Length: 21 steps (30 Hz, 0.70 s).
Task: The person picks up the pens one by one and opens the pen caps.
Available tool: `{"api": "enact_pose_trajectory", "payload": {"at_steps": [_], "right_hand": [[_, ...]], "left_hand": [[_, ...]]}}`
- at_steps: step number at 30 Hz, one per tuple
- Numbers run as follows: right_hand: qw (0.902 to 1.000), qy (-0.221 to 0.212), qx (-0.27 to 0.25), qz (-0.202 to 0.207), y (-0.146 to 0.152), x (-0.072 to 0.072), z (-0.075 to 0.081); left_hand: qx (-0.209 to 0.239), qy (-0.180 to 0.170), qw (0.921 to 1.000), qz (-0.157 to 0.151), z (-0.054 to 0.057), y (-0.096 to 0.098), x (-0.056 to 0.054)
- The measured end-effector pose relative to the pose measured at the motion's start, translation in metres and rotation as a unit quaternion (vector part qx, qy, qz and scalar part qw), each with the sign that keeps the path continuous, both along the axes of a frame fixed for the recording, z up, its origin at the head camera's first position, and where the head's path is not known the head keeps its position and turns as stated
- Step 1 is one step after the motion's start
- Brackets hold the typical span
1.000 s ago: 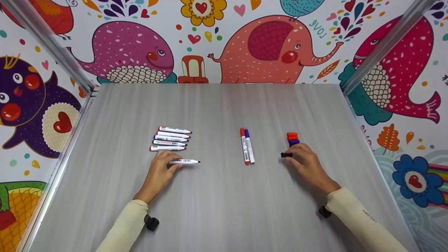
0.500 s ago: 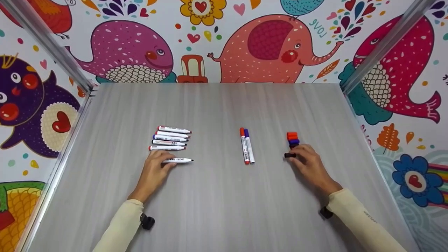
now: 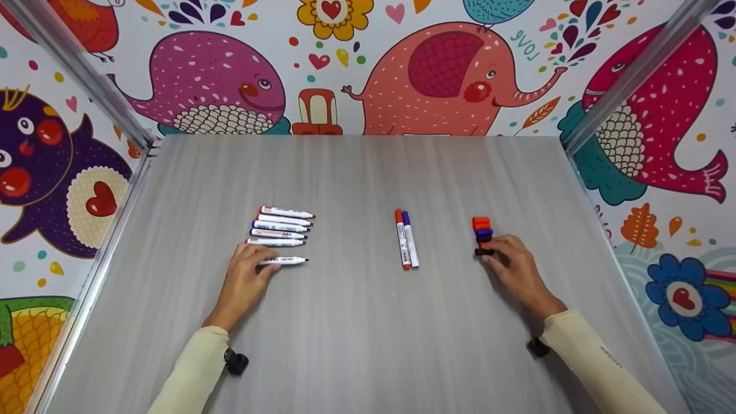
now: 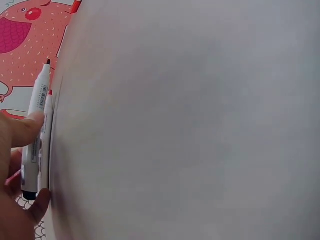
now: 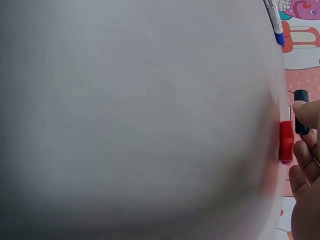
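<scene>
Near the row of uncapped markers on the left, my left hand pinches a white marker with a bare black tip and a black end. This marker lies between thumb and fingers in the left wrist view, beside a red-tipped one. On the right, my right hand pinches a black cap between thumb and fingers. It is at the near end of a column of red, blue and black caps. A red cap shows close beside the black one in the right wrist view.
Two capped markers, one red and one blue, lie side by side mid-table. The grey wood-grain table ends at printed walls behind and at both sides. Metal posts rise at its back corners.
My left hand has drawn the black-tipped marker left and slightly away, toward the row of markers. My right hand has shifted the black cap slightly right, in line with the caps.
</scene>
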State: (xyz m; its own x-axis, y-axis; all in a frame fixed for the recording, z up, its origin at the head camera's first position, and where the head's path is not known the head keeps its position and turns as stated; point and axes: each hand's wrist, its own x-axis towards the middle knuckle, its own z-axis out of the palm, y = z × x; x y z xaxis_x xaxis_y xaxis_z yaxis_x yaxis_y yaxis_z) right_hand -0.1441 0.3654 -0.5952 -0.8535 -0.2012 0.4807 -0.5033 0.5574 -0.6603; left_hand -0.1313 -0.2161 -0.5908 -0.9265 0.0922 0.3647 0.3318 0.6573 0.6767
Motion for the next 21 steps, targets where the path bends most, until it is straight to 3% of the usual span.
{"api": "enact_pose_trajectory", "payload": {"at_steps": [9, 21], "right_hand": [[0.9999, -0.008, 0.001, -0.008, 0.007, 0.000, 0.000], [0.9988, -0.026, 0.020, -0.035, 0.016, -0.001, -0.006]], "left_hand": [[-0.008, -0.007, 0.9998, 0.015, -0.002, -0.008, -0.003], [-0.011, 0.007, 0.9998, 0.013, -0.006, -0.013, -0.009]]}}
